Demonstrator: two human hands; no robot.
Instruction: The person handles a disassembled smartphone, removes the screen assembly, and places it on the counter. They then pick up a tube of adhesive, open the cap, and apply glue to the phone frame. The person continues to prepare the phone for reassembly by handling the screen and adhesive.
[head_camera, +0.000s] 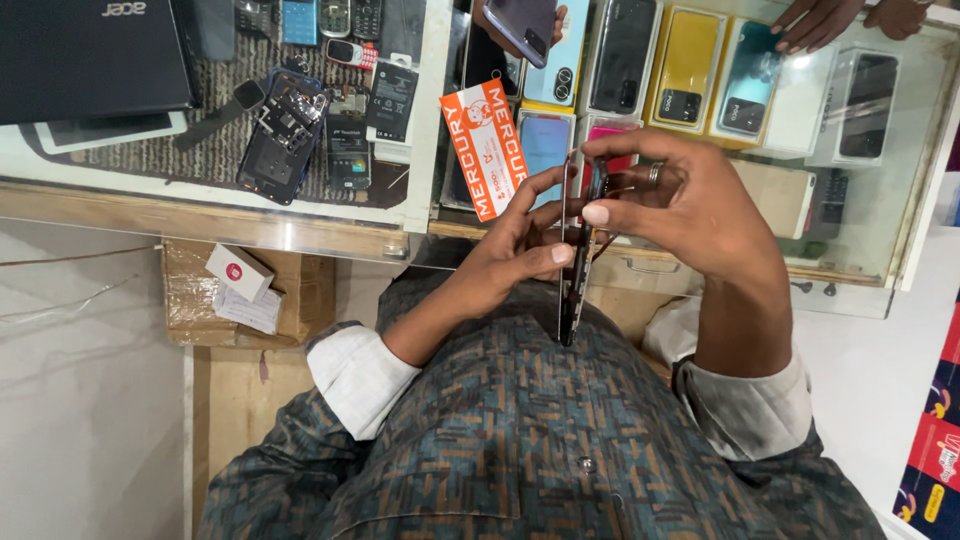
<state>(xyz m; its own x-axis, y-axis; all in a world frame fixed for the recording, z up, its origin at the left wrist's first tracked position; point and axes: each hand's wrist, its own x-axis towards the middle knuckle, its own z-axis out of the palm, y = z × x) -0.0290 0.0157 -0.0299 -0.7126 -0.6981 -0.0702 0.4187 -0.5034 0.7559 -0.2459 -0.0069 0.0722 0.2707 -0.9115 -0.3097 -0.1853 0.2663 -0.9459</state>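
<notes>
Glass tops the desk (200, 215), a display case whose right half holds boxed phones in a row: a black box (623, 55), a yellow box (686, 65), a teal box (750, 88) and a clear-fronted box (868, 105). Its left half holds an opened phone body (280, 140) and small old handsets (335, 20) on grey matting. An orange-and-white card (487, 148) lies slanted on the glass. Below, a cardboard carton (250, 295) carries a small white box (240, 272). Over the lap, the left hand (510, 250) and right hand (690, 205) pinch a thin phone (578, 250) edge-on, fingers closed around it.
</notes>
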